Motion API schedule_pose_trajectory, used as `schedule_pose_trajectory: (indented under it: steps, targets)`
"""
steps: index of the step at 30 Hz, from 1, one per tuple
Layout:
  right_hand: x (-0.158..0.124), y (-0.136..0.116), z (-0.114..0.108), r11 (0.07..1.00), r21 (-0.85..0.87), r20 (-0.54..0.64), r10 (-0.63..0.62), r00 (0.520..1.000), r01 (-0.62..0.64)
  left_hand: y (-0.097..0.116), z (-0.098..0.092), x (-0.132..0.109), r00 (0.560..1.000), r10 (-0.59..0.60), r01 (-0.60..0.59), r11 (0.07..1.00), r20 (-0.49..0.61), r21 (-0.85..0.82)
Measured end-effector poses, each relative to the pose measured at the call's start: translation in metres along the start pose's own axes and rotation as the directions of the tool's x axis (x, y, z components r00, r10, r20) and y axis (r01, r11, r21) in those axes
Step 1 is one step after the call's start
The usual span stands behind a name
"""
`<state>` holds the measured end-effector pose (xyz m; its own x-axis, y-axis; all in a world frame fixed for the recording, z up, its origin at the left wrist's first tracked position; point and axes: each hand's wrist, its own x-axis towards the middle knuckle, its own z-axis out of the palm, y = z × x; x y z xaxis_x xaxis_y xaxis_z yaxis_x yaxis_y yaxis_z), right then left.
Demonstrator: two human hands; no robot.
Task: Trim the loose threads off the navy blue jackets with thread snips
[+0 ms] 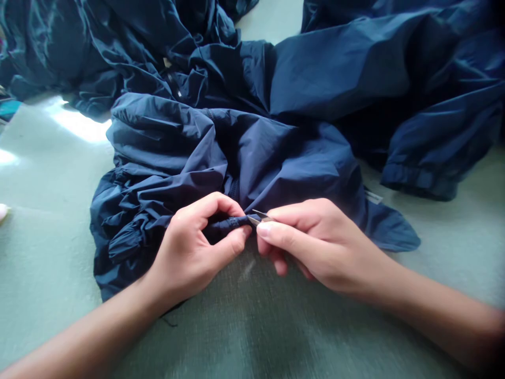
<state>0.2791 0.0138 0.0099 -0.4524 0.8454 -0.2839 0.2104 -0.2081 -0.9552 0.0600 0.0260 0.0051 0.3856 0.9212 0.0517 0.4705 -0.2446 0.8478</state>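
A navy blue jacket (pixel 292 158) lies crumpled on a pale table, its near edge drawn up between my hands. Thumb and forefinger of my left hand (pixel 201 237) pinch a seamed edge of this cloth. My right hand (pixel 311 242) is closed around small thread snips (pixel 255 218), most of which the fingers cover. Two pointed metal blades stick out to the left, slightly apart, at the pinched edge. Whether a thread lies between the blades is too small to tell.
More navy garments (pixel 335 63) spread across the back, one with an elastic cuff (pixel 418 181) at the right. A white label (pixel 373 197) shows beside the jacket. Loose dark thread (pixel 169 322) lies on the pale green tabletop (pixel 51 252). Something teal (pixel 8 109) sits at the far left edge.
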Motion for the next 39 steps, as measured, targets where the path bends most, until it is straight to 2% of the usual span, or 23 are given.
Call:
schedule_pose_trajectory:
  steps: [7,13,19,22,29,39]
  targets:
    - [-0.002,0.007,0.006,0.998,-0.007,-0.063,-0.059,0.996,0.058,0.003,0.001,0.004,1.000,-0.007,0.007,1.000,-0.013,0.010]
    - [-0.002,0.007,0.007,0.986,-0.113,-0.073,-0.130,0.989,0.121,-0.001,0.001,0.003,1.000,-0.012,0.012,1.000,-0.020,0.027]
    - [-0.001,0.004,0.003,0.985,-0.153,-0.038,-0.090,0.995,0.083,-0.003,0.002,0.001,1.000,-0.004,0.004,1.000,-0.024,0.021]
    - [-0.002,0.002,0.002,0.988,-0.136,-0.032,-0.075,0.997,0.070,-0.002,0.002,0.002,1.000,-0.003,0.004,1.000,-0.019,0.012]
    - [-0.001,-0.004,0.000,0.998,-0.043,0.008,0.047,0.999,-0.047,0.000,0.002,0.002,1.000,0.005,-0.005,1.000,-0.010,-0.017]
    - [0.001,-0.006,-0.004,0.996,-0.055,0.023,0.066,0.998,-0.064,-0.003,0.003,0.002,0.999,0.041,-0.041,0.999,0.013,0.005]
